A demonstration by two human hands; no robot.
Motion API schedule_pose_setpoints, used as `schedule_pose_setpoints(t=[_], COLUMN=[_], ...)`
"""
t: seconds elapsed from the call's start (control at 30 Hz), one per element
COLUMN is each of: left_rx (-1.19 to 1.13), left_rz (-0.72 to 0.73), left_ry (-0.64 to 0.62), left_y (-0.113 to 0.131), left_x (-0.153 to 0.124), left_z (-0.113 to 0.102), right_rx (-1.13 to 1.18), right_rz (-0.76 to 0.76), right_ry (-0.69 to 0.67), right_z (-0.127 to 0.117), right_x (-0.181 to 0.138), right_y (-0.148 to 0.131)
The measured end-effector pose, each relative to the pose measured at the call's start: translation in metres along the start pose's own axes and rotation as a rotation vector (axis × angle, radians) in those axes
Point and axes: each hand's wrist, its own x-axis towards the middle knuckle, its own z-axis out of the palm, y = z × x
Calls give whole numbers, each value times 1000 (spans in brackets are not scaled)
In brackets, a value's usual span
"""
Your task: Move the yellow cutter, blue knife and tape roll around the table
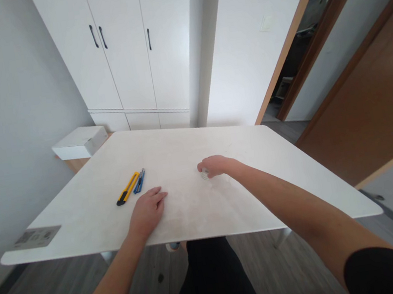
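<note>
My right hand (213, 165) is closed around a small whitish thing (205, 173) near the middle of the white table (181, 144). Only part of that thing shows below the fingers, so its kind is unclear. Flat on the tabletop, my left hand (149, 208) rests with fingers stretched out and nothing in it. Just beyond it and to the left lie a yellow utility knife (127, 188) with black parts and a smaller blue utility knife (139, 181), side by side and apart from the hand.
A grey printed label (37, 237) is on the table's near left corner. Behind the far left corner sits a white box (80, 141). White cabinets (125, 54) stand beyond the far edge, and a brown door (368, 100) is at the right. Faint smears mark the tabletop.
</note>
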Motion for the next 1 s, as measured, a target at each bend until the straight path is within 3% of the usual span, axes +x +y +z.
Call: schedule_pose_setpoints(t=[0.33,0.63,1.0], left_rx=[-6,-17,4], left_rz=[-3,-10,-1], left_ry=[6,21,9], left_y=[2,4,-1], left_x=[0,0,1], left_z=[-1,-2,0], right_rx=[39,133,60], right_rz=[25,168,72], right_ry=[-18,-30,-29], right_z=[-4,-21,11], right_x=[-6,-19,2], right_y=[-5,16,-14])
